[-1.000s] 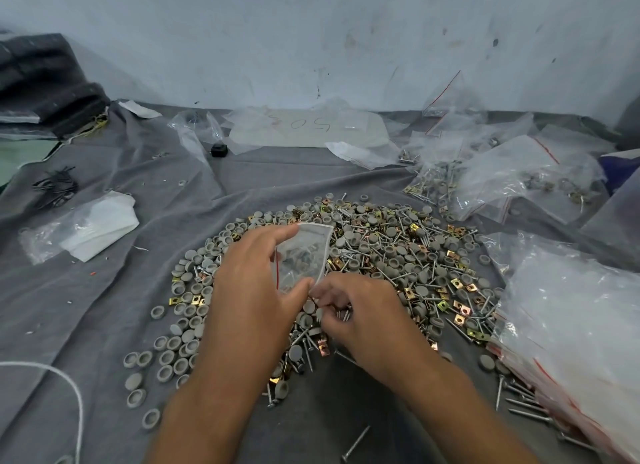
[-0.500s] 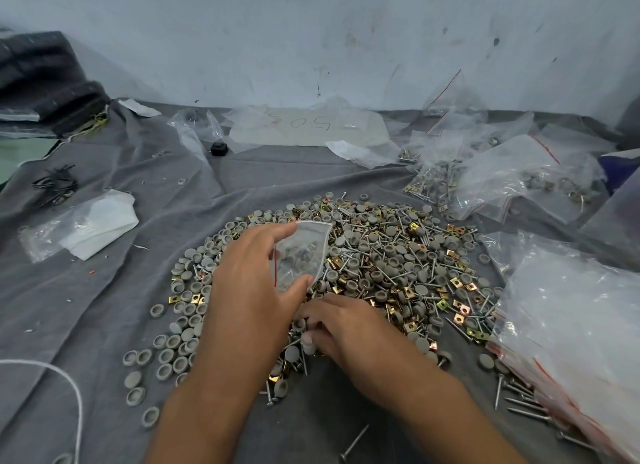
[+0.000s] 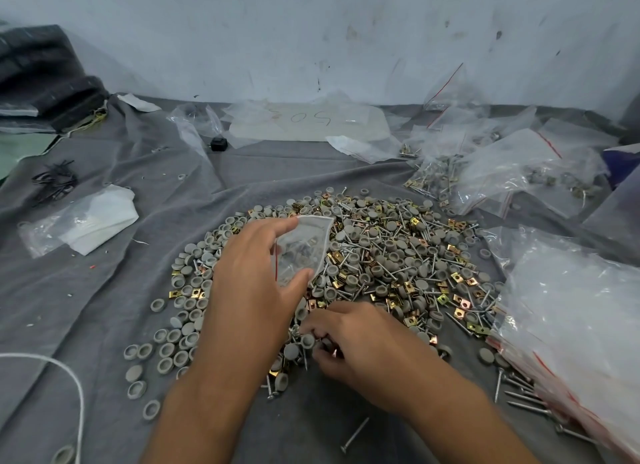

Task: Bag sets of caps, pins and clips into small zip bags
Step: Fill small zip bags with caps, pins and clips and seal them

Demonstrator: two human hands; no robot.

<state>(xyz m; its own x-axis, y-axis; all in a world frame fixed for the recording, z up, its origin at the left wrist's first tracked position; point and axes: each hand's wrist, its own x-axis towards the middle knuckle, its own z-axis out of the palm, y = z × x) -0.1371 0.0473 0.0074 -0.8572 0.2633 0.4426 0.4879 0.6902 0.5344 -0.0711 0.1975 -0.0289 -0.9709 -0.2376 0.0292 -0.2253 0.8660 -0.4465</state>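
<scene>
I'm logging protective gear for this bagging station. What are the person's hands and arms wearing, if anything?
Nothing is worn as far as the view shows. The left hand and right hand are bare, with no gloves, rings or tape visible. Both forearms are bare to the bottom edge of the picture, with no sleeve, watch or wristband in sight.

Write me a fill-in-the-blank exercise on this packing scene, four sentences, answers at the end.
1. The left hand holds up a small clear ____ between thumb and fingers.
2. The right hand picks at the near edge of the pile of parts with its fingers ____.
3. The parts lie on a ____ cloth.
4. A lone pin lies on the cloth ____ the two forearms.

Missing words: zip bag; curled; grey; between
</scene>
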